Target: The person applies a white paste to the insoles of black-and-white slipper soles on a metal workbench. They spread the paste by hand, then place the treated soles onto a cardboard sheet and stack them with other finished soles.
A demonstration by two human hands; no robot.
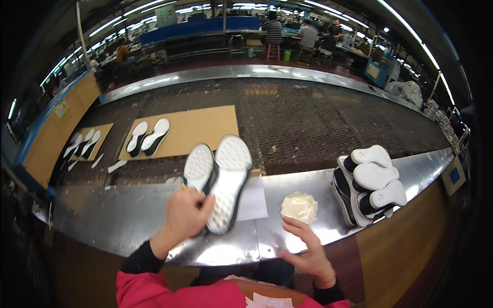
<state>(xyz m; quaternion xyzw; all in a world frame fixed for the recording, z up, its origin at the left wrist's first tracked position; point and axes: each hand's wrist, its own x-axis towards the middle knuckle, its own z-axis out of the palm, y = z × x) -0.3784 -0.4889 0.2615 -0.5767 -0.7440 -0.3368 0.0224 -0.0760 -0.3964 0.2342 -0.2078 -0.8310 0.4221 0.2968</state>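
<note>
My left hand (pixel 187 213) is closed on a pair of shoe soles, white-faced with black sides, held above the metal ledge. The shorter-looking sole (pixel 199 167) is on the left, its lower end hidden by my fingers. Beside it the other sole (pixel 229 177) shows its full length, with my thumb against its edge. My right hand (pixel 310 254) has its fingers apart and holds nothing. Just beyond its fingertips lies a round cream-coloured object (pixel 299 207) with a crinkled, shiny surface; its kind is unclear. A sheet of white paper (pixel 254 199) lies partly behind the soles.
Several soles are stacked (pixel 376 176) on the ledge (pixel 272 236) at right. Past the ledge runs a dark mesh conveyor (pixel 318 120) carrying a cardboard sheet (pixel 200 128) with two soles (pixel 154 137), and more soles farther left. A wooden panel (pixel 64 133) stands at left. People sit in the background.
</note>
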